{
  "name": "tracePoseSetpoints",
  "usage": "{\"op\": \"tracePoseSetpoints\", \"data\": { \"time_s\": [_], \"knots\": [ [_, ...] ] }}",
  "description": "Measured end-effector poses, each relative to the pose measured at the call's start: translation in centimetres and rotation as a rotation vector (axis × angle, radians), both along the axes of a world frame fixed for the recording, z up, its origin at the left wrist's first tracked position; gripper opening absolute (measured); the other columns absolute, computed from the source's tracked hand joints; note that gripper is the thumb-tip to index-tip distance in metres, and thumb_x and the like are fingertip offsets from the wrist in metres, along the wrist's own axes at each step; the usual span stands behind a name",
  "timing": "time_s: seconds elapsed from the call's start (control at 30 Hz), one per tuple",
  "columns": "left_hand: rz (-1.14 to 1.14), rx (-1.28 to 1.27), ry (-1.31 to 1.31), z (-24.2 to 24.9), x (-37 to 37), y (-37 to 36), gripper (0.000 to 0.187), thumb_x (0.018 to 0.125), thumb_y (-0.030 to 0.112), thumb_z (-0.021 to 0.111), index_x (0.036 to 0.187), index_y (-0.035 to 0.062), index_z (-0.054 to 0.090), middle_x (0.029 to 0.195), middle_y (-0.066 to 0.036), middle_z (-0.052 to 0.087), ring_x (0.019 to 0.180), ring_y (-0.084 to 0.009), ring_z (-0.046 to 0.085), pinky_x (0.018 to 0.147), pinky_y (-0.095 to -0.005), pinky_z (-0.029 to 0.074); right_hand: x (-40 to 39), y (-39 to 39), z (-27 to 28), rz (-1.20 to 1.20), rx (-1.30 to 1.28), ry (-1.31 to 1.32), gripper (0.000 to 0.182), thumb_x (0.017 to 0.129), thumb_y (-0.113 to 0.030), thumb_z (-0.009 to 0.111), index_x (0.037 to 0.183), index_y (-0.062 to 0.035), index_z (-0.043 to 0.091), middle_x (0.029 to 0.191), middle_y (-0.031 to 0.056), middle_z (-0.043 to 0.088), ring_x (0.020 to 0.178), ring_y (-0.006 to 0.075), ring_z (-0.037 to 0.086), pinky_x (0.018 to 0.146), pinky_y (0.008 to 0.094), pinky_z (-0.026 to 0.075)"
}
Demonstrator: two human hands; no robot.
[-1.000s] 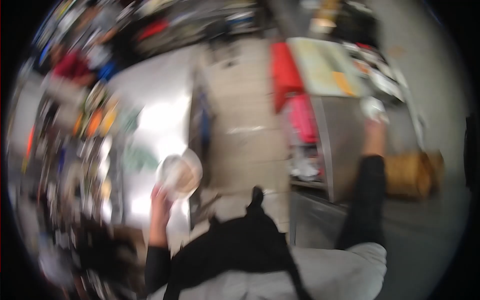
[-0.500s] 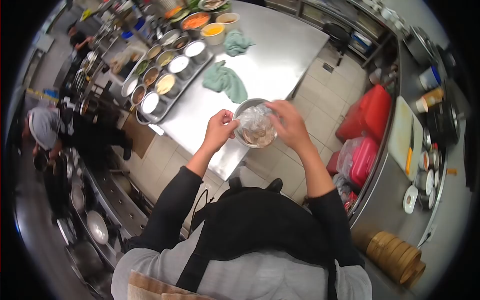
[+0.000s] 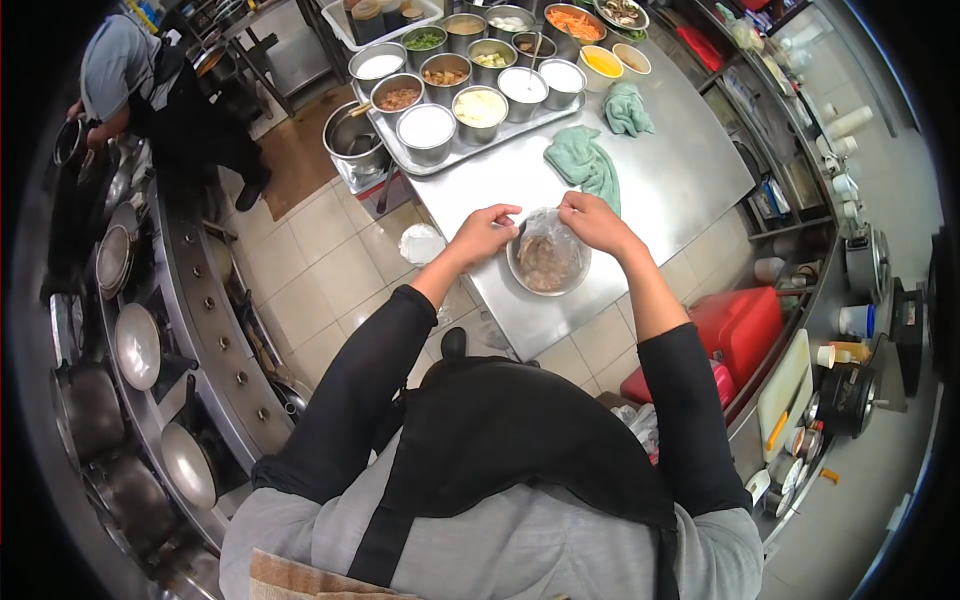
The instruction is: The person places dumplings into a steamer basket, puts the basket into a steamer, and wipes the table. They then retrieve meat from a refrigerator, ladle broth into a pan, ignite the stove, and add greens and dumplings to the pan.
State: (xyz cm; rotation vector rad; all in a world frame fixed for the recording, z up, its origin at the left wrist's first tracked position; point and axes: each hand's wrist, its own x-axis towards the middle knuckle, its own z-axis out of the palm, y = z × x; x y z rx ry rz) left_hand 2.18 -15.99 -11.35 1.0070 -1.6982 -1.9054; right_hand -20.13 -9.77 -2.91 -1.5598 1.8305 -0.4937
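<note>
A round steel bowl (image 3: 548,266) with brownish food stands near the front edge of the steel table (image 3: 690,190). Clear plastic film (image 3: 545,228) is stretched over the bowl. My left hand (image 3: 483,233) pinches the film at the bowl's left rim. My right hand (image 3: 592,220) pinches it at the upper right rim. Both arms wear black sleeves.
A tray (image 3: 440,160) of several steel containers with sauces and ingredients sits at the table's far left. Two green cloths (image 3: 585,160) lie behind the bowl. Red containers (image 3: 730,325) stand on the floor at right. Another person (image 3: 130,80) works at a stove line with pans (image 3: 138,345) on the left.
The view has swung and steadied from a blur. The bowl, first carried in my left hand alone, now rests on the table with both hands stretching film over it.
</note>
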Motion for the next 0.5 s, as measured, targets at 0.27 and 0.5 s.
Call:
{"op": "tracePoseSetpoints", "data": {
  "time_s": [0.27, 0.5],
  "knots": [
    [-0.037, -0.704, -0.119, 1.2, -1.2, -0.7, 0.028, 0.081, 0.024, 0.076, 0.107, 0.0147, 0.075, 0.123, -0.013, 0.054, 0.104, -0.0192, 0.057, 0.089, -0.0328, 0.048, -0.5, 1.0, 2.4, -0.061, 0.026, -0.211, 0.023, 0.086, -0.021, 0.052, 0.080, 0.0005, 0.057, 0.070, 0.0061, 0.056, 0.070, 0.0157, 0.051, 0.065, 0.0326, 0.043],
    [-0.264, -0.373, -0.057, 3.3, -3.1, -1.9, 0.035, 0.077, 0.025, 0.078, 0.108, 0.0109, 0.071, 0.096, -0.002, 0.066, 0.088, -0.0168, 0.060, 0.083, -0.0321, 0.049, -1.2, 2.6, 2.8, -0.137, -0.048, -0.383, 0.017, 0.089, -0.019, 0.050, 0.083, -0.0045, 0.056, 0.074, -0.0023, 0.052, 0.071, 0.0092, 0.046, 0.065, 0.0269, 0.039]
  ]
}}
